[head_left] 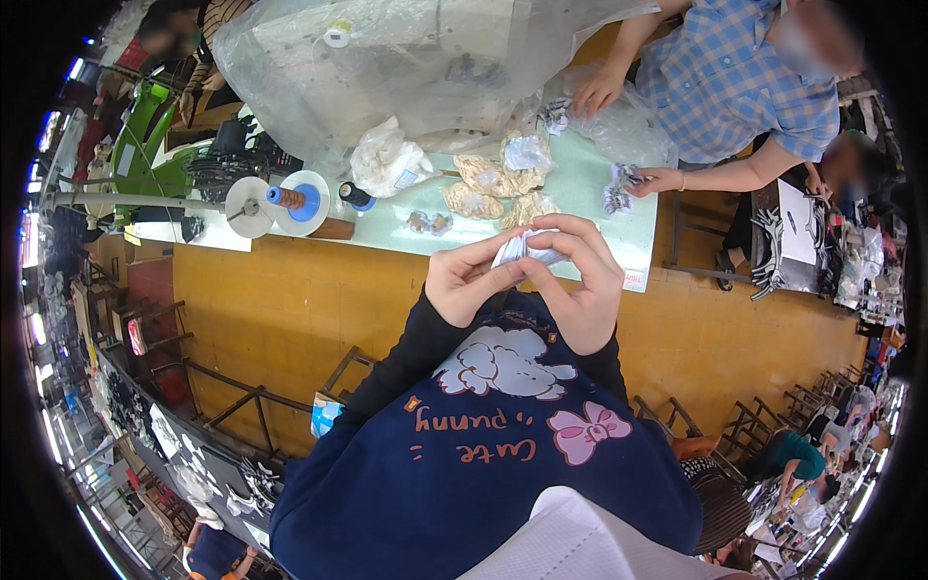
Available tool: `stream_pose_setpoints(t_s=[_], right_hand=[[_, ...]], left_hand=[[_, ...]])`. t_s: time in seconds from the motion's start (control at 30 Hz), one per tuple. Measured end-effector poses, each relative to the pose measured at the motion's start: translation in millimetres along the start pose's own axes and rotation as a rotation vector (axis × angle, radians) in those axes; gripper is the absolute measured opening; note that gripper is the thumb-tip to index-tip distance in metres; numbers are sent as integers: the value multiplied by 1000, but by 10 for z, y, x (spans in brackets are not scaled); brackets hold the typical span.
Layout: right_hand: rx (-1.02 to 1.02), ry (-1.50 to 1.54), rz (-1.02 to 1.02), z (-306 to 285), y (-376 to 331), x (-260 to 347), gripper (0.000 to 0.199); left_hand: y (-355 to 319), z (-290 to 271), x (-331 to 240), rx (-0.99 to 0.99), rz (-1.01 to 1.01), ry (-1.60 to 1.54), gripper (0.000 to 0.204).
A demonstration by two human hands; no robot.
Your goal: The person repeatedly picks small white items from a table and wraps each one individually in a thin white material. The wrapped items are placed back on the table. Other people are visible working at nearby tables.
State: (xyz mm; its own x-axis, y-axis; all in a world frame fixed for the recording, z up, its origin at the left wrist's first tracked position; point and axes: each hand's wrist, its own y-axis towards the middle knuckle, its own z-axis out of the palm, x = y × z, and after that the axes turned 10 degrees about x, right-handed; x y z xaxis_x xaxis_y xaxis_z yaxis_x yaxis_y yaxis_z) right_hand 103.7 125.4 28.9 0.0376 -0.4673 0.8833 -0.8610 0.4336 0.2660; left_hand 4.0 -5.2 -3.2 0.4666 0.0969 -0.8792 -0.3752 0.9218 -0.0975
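Observation:
Above the near edge of the pale green table (387, 237), my two hands meet in front of my chest. Between them is a small stack of thin white pieces (522, 249), their edges fanned; whether they are paper or cloth I cannot tell. My left hand (462, 282) pinches the stack's left end between thumb and fingers. Bent over its top and right side are the fingers of my right hand (588, 290), the thumb pressed to the near side. A small grey-and-tan bundle (430, 222) lies on the table beyond my left hand.
Beyond my hands lie clear bags of beige pieces (480, 176) and a white plastic bag (387, 159). Thread spools (300, 201) and a black fan (237, 155) stand left. A clear plastic sheet (290, 72) covers the back. Across the table, a co-worker's hand (659, 181) holds a grey bundle (617, 193).

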Motion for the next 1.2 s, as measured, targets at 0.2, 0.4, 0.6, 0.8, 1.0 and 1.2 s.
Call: stream_pose_setpoints(t_s=[0.2, 0.4, 0.6, 0.8, 1.0, 1.2], right_hand=[[-3, 18, 31, 7, 4, 6, 20], [15, 74, 56, -10, 9, -27, 15], [-6, 121, 77, -4, 9, -33, 12], [-13, 93, 82, 15, 12, 4, 10], [-4, 71, 91, 4, 31, 18, 11], [20, 59, 126, -5, 22, 36, 16]], left_hand=[[-1, 29, -25, -11, 18, 128, 40], [13, 46, -19, -48, 48, 85, 40], [11, 27, -23, -29, 17, 53, 41], [25, 9, -32, -21, -39, 79, 43], [43, 17, -15, -39, -31, 78, 40], [48, 14, 0, -34, -5, 68, 38]])
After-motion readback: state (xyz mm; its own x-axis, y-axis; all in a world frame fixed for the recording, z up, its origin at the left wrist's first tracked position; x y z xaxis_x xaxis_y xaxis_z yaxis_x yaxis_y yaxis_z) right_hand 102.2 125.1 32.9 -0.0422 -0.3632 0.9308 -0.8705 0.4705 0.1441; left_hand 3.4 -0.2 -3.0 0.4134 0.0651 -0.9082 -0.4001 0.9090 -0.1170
